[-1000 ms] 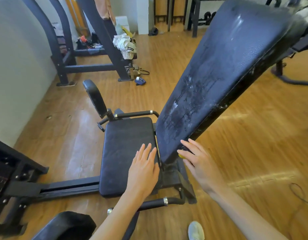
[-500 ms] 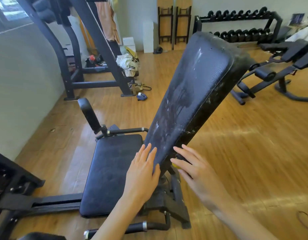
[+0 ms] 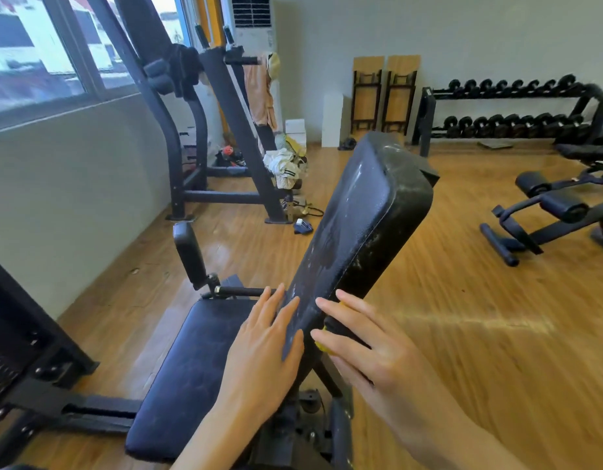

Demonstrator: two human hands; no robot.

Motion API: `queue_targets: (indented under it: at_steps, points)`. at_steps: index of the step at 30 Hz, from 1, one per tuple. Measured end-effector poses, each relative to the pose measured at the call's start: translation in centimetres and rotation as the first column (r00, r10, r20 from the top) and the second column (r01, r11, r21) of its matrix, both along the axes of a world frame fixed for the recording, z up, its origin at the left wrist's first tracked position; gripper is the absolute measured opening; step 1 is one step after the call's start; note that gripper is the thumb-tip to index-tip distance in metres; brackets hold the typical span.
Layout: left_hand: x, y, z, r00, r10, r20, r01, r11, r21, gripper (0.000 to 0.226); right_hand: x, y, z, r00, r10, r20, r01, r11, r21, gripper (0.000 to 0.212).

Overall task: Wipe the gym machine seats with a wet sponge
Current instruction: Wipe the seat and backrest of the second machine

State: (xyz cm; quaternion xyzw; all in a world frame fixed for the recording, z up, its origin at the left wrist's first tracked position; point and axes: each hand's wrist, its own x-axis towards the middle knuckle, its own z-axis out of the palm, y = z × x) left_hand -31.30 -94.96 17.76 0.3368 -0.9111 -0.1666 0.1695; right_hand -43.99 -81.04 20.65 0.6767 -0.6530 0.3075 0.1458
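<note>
Your left hand [image 3: 264,347] lies flat, fingers straight, on the backrest [image 3: 354,232]; the right hand [image 3: 368,351] presses the yellow sponge [image 3: 322,344] there. Sweep firmly toward one o'clock.

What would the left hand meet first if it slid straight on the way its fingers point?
The left hand points up and away, its fingertips already at the lower face of the backrest. Going straight on, it would likely press onto that wet pad first, though depth is hard to judge.
</note>
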Motion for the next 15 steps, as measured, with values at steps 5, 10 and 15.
queue_targets:
  at_steps: [5, 10, 15]
  points:
    - [-1.3, -0.1, 2.5, 0.998, -0.014, -0.058, 0.013, 1.000, -0.022, 0.055, -1.2, 0.4, 3.1, 0.997, 0.054, -0.046, -0.060, 0.989, -0.133, 0.025]
    - [-2.9, -1.7, 4.7, 0.987, -0.088, -0.136, 0.079, 0.994, -0.069, 0.055, -2.5, 0.7, 6.7, 0.998, 0.042, -0.051, -0.051, 0.983, -0.174, 0.026]
    - [-4.8, -3.8, 7.0, 0.974, -0.149, -0.170, 0.127, 0.983, -0.132, 0.054, -3.8, 0.8, 10.8, 0.996, -0.022, -0.090, 0.001, 0.975, -0.223, 0.026]
